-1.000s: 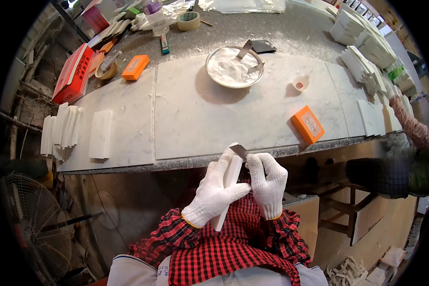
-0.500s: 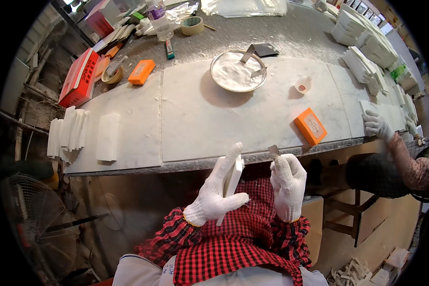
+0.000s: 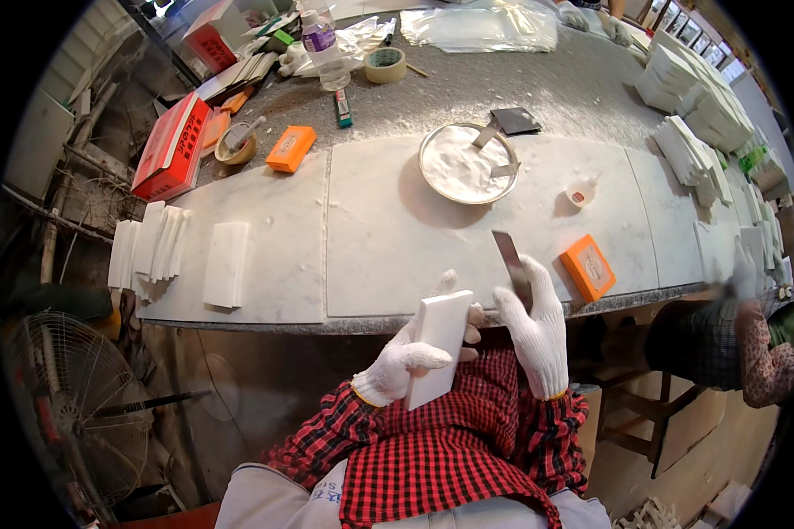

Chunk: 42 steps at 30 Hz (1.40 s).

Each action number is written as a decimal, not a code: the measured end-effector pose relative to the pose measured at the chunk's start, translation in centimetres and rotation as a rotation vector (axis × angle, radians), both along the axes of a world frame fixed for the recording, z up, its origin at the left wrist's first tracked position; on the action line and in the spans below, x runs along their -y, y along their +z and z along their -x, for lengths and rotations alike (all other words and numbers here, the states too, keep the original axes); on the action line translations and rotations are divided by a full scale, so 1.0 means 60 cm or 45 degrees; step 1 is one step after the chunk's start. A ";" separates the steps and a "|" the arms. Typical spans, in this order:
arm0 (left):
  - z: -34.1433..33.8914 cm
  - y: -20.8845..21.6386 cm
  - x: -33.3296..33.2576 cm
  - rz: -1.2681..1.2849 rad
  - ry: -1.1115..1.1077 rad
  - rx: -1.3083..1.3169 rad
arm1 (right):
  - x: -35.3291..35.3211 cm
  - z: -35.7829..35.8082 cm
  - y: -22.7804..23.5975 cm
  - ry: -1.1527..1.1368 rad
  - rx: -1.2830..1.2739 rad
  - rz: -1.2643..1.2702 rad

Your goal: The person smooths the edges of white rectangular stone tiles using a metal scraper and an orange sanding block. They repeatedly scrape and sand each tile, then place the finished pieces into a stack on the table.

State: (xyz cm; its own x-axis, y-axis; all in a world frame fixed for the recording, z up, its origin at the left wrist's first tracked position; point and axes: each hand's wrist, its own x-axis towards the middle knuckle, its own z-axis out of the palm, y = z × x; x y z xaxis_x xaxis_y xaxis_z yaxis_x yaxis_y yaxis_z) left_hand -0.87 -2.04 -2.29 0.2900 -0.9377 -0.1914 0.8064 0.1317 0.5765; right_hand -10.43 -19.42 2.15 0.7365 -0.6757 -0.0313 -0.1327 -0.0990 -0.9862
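My left hand (image 3: 385, 370), in a white knit glove, grips a flat white rectangular slab (image 3: 441, 339) with the thumb over its near face and the fingers behind. The slab stands tilted over my lap, in front of the table edge. My right hand (image 3: 539, 339), gloved alike, holds a thin flat metal scraper blade (image 3: 508, 256) that points up and left, apart from the slab. Beyond them on the table, a round metal bowl (image 3: 422, 172) holds white paste or powder, with two metal blades stuck in it.
White slabs (image 3: 227, 264) lie at the left, others stacked far right. Orange boxes (image 3: 588, 268), a small white bottle (image 3: 581, 192), a tape roll (image 3: 385, 65) and a water bottle (image 3: 325, 55) stand on the table (image 3: 379, 264). A fan (image 3: 79, 388) stands lower left; a co-worker's arm (image 3: 761, 344) is at right.
My left hand has turned the slab so its broad face shows. The right hand has raised the blade, which now shows at greater length. The co-worker's hand has moved. The view has shifted slightly.
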 end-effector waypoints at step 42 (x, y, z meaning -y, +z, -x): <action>0.054 0.047 0.141 -0.675 0.292 0.844 | 0.051 0.056 -0.001 -0.179 0.116 -0.290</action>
